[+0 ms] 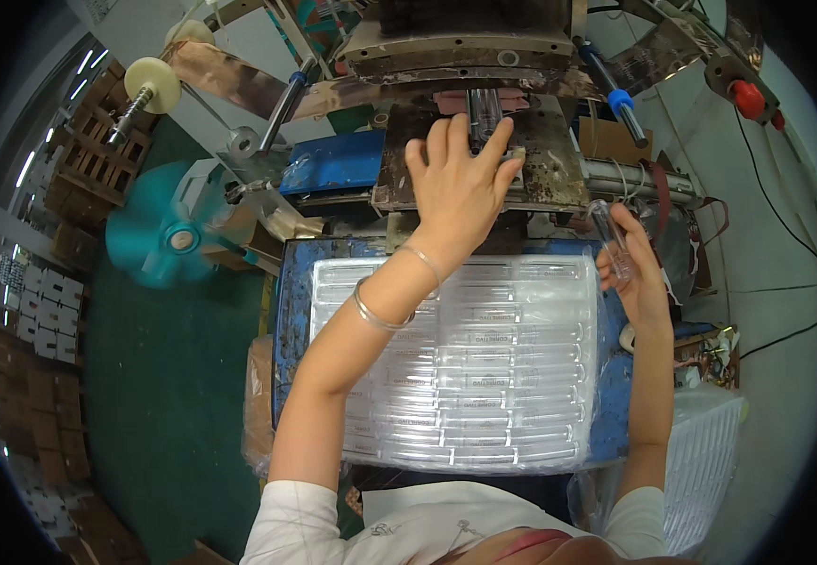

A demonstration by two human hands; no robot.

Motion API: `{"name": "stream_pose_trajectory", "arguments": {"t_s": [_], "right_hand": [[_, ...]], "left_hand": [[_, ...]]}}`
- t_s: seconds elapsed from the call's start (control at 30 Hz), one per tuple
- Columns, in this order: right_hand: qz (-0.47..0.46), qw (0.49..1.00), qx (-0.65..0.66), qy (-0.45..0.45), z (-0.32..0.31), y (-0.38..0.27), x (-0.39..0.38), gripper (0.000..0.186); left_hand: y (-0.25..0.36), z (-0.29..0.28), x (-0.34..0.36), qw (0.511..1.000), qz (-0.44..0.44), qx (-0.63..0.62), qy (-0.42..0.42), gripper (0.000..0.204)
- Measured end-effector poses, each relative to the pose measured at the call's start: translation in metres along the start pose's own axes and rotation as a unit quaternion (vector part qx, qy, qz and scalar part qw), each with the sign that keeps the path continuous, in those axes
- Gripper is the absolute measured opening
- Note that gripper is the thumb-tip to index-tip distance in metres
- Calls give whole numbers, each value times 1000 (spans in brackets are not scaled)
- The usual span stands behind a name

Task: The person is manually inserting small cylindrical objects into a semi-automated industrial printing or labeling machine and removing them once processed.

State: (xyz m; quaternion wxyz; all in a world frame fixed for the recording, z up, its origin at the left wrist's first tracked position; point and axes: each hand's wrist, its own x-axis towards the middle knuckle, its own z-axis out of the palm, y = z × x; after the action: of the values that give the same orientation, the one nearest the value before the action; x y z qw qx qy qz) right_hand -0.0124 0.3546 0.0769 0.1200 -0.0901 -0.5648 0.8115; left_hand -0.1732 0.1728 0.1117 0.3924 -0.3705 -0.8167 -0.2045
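My left hand (458, 179) reaches over the machine's metal bed (554, 169), its fingers bent down around the near end of a clear tube (485, 105). That tube lies lengthwise on the bed below the press head; my fingers hide its near end. Off to the right, my right hand (642, 273) grips a second clear tube (608, 235) between thumb and fingers, tilted, apart from the machine. Below my left forearm, a plastic-wrapped tray (521, 457) carries rows of clear tubes with dark print.
The dark press head (455, 47) hangs over the bed, with copper-coloured foil (225, 80) running to its left. A blue plate (333, 162) sits beside the bed. The tray rests on a worn blue table (614, 414). A teal fan (177, 235) stands left; more wrapped tubes (700, 471) lie lower right.
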Motion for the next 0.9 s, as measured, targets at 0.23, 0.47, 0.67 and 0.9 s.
{"name": "stream_pose_trajectory", "arguments": {"t_s": [0.23, 0.47, 0.67, 0.9], "right_hand": [[-70, 989, -84, 101, -4, -15, 41, 41], [-135, 979, -131, 80, 60, -29, 113, 39], [-206, 857, -468, 67, 104, -17, 151, 45], [-240, 880, -395, 106, 105, -5, 166, 44]], "left_hand": [[24, -4, 21, 984, 122, 39, 124, 22], [73, -47, -146, 947, 152, -272, -83, 30], [78, -34, -184, 900, 145, -347, -221, 44], [74, -38, -181, 891, 147, -374, -210, 44]]}}
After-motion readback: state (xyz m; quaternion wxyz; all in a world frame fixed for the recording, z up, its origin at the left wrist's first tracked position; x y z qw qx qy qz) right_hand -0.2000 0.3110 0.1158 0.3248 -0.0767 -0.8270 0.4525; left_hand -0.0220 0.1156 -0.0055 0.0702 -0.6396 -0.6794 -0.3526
